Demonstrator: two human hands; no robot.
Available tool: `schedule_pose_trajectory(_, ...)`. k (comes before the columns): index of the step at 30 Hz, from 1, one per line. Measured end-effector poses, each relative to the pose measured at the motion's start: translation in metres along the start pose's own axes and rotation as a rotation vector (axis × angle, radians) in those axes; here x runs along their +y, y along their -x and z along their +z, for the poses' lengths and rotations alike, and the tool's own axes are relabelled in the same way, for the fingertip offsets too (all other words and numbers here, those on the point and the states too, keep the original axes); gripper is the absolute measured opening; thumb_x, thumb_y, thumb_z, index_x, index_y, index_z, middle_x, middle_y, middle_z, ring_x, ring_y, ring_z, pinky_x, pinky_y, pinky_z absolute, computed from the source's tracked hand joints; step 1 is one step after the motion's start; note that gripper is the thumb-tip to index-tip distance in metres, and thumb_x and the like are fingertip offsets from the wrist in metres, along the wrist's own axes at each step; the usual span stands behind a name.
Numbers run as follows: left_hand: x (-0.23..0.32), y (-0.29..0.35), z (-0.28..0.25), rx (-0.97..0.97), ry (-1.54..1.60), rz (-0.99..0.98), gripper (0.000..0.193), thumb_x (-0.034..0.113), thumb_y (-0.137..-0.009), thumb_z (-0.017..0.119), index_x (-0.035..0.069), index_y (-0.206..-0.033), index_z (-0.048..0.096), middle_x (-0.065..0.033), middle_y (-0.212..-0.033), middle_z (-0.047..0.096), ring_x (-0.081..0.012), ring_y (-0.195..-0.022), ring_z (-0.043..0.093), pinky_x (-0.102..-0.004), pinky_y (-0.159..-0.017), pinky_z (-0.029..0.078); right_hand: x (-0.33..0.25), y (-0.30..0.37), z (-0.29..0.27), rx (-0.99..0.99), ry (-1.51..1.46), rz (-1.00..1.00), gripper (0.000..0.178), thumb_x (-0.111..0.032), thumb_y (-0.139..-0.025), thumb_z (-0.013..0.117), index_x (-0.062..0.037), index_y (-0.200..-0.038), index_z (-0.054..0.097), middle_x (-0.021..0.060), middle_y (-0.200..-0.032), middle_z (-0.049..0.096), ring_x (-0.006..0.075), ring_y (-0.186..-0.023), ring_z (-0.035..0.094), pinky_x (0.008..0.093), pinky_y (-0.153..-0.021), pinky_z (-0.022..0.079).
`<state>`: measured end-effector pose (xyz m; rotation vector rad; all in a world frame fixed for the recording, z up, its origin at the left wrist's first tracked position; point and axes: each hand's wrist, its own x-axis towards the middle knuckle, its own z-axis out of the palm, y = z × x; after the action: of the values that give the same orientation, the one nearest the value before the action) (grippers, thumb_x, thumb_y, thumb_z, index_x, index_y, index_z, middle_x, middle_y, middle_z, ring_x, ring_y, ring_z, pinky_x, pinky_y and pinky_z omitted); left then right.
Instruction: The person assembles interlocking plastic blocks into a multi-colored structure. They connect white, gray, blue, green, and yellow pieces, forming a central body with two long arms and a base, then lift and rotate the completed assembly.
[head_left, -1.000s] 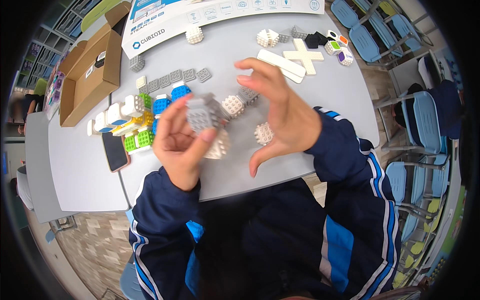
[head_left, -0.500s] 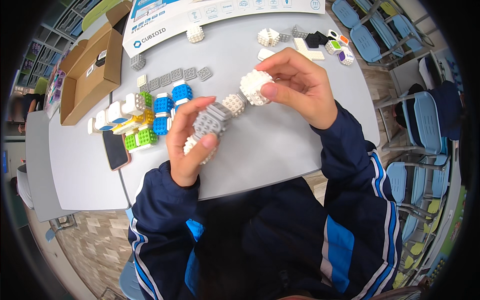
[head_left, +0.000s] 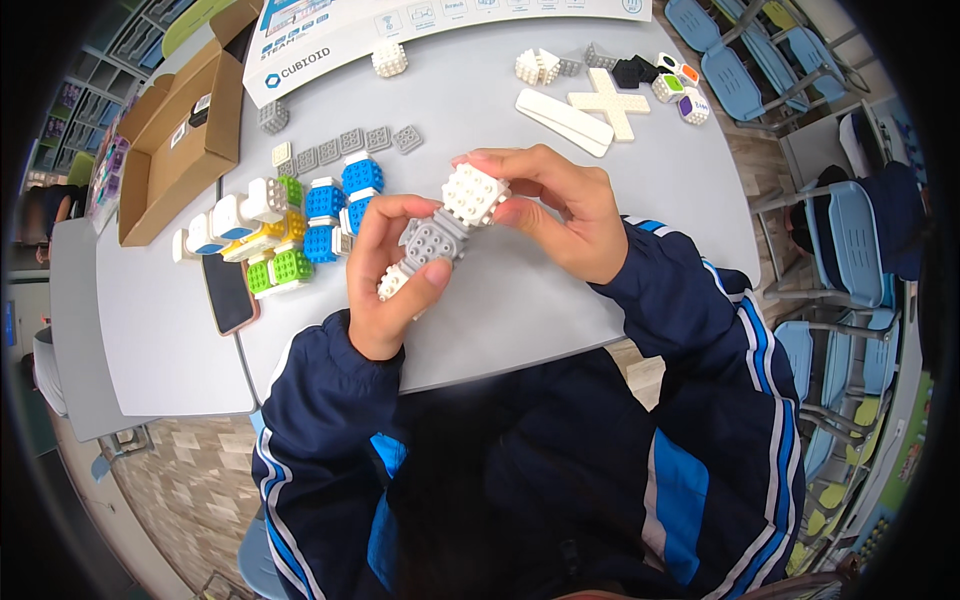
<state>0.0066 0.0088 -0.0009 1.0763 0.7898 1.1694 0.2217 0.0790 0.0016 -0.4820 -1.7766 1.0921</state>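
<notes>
A grey studded cube block (head_left: 433,243) is pinched between the thumb and fingers of my left hand (head_left: 375,310), with a white studded block (head_left: 392,282) below it, partly covered by the thumb. My right hand (head_left: 578,215) grips another white studded cube (head_left: 474,193) at its side and top. That cube touches the upper right of the grey one; whether they are locked together I cannot tell. Just left of my left hand stand blue cubes (head_left: 323,200), a yellow block (head_left: 268,240) and green cubes (head_left: 291,265) joined with white ones.
Flat grey connector plates (head_left: 351,141) lie in a row beyond my left hand. Farther right are a white cross-shaped plate (head_left: 608,102), long white strips (head_left: 565,122) and small blocks (head_left: 538,67). A phone (head_left: 231,295), an open cardboard box (head_left: 180,165) and a large printed box (head_left: 440,40) surround the work.
My right hand has moved left and slightly down, bringing its white cube against the grey block. The long strips and cross-shaped plate behind it are now uncovered.
</notes>
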Motion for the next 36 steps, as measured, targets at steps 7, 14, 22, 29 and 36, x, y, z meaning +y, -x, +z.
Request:
schedule_pose_trajectory(7,-0.003,-0.001,0.008,0.029,-0.079,0.098,0.050,0.022,-0.084,0.068,0.007,-0.125,0.043,-0.0115,-0.118,0.057,-0.0118,-0.076,0.054,-0.0233,-0.058,0.043,-0.006,0.003,0.001,0.004,0.098,-0.052,0.019,0.002,-0.090,0.067,0.0047,-0.108,0.059,0.0193,-0.123,0.067,0.0275,-0.104,0.071,0.0343,-0.090,0.059)
schedule_pose_trajectory(14,-0.009,-0.002,0.001,0.004,-0.092,0.050,0.048,0.021,-0.085,0.066,0.007,-0.125,0.043,-0.0125,-0.120,0.055,-0.0121,-0.075,0.054,-0.0239,-0.057,0.043,0.002,0.003,0.000,0.002,0.218,-0.060,0.016,0.003,-0.088,0.067,0.0035,-0.102,0.060,0.0209,-0.119,0.068,0.0279,-0.100,0.072,0.0321,-0.081,0.059)
schedule_pose_trajectory(22,-0.008,-0.001,0.010,0.036,0.074,0.068,0.045,0.011,-0.087,0.068,0.004,-0.124,0.043,-0.0120,-0.121,0.054,-0.0141,-0.094,0.055,-0.0256,-0.074,0.046,-0.003,0.010,0.003,-0.112,0.263,-0.094,0.076,-0.017,-0.080,0.082,0.0010,-0.141,0.040,0.0222,-0.138,0.054,0.0321,-0.124,0.058,0.0380,-0.103,0.048)
schedule_pose_trajectory(29,-0.025,0.010,0.024,-0.032,-0.219,0.319,0.072,0.014,-0.090,0.068,0.008,-0.142,0.018,-0.0189,-0.141,0.033,-0.0255,-0.128,0.040,-0.0421,-0.104,0.038,-0.012,0.005,0.023,-0.103,0.382,-0.258,0.132,-0.033,-0.051,0.097,0.0047,-0.148,0.017,0.0274,-0.149,0.029,0.0476,-0.138,0.030,0.0508,-0.112,0.032)
schedule_pose_trajectory(36,-0.025,0.014,0.034,-0.065,-0.056,0.133,0.092,0.014,-0.091,0.066,0.012,-0.152,-0.004,-0.0208,-0.149,0.023,-0.0262,-0.128,0.040,-0.0416,-0.103,0.039,-0.010,0.006,0.018,-0.157,0.424,-0.260,0.123,-0.023,-0.047,0.092,0.0047,-0.146,0.024,0.0262,-0.142,0.037,0.0465,-0.129,0.039,0.0500,-0.105,0.038)
